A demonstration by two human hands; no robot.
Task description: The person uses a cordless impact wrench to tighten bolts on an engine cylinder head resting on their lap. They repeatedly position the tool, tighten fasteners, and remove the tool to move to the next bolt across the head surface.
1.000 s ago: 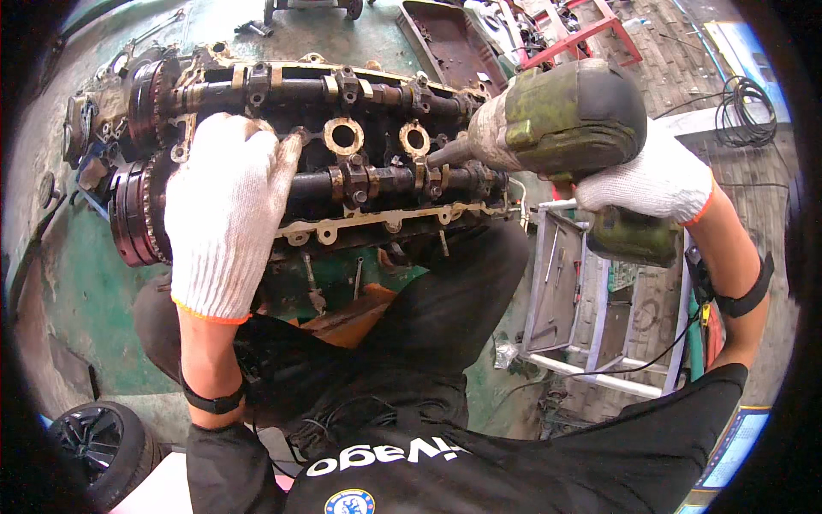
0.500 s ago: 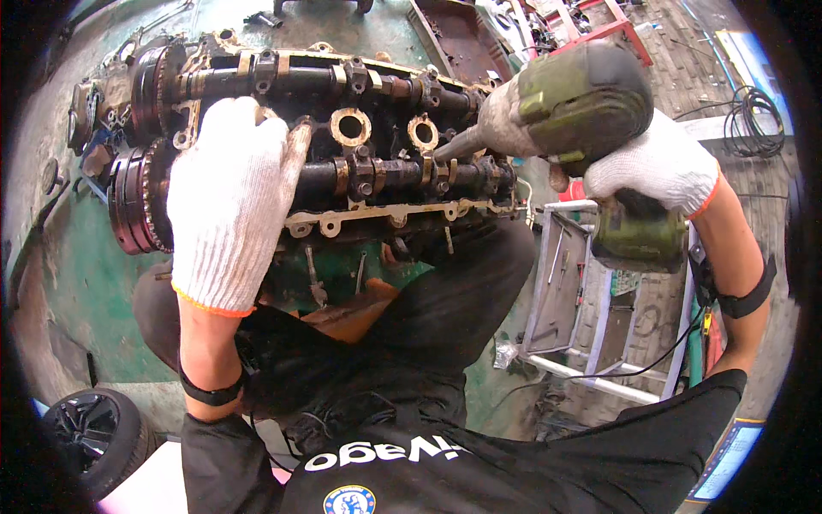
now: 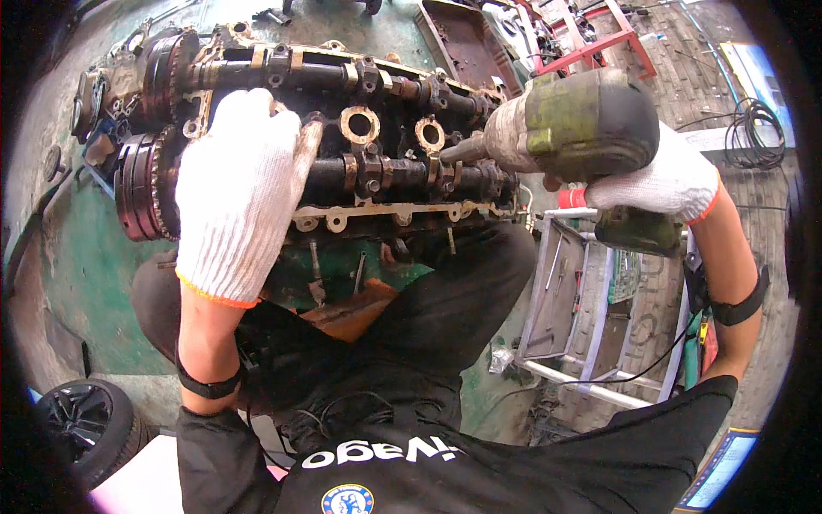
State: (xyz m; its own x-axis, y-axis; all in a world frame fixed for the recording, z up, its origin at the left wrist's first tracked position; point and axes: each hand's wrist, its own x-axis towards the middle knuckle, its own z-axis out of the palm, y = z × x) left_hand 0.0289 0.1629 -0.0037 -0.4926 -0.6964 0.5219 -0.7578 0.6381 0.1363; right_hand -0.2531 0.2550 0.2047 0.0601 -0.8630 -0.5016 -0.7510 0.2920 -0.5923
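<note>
A greasy engine cylinder head (image 3: 402, 210) with two dark camshafts lies across my lap area. My left hand (image 3: 235, 201), in a white knit glove, is closed over the near camshaft (image 3: 325, 182) beside the toothed sprocket (image 3: 141, 184). Its fingers curl down into the middle of the head, and the fingertips are partly hidden. In my gloved right hand (image 3: 659, 184) is a green and black cordless impact wrench (image 3: 582, 128). Its socket extension (image 3: 462, 151) points left, its tip at a bearing cap (image 3: 448, 176) on the near camshaft.
A rusty metal tray (image 3: 467, 43) and a red metal frame (image 3: 599, 43) stand beyond the head. At right are a coiled black cable (image 3: 753, 133) and a grey metal rack (image 3: 556, 291) with tools. A wheel (image 3: 90, 428) lies at lower left.
The impact wrench's body has dropped slightly, its tip staying near the same bearing cap. My left hand keeps its place on the cylinder head, while the whole view shifts a little.
</note>
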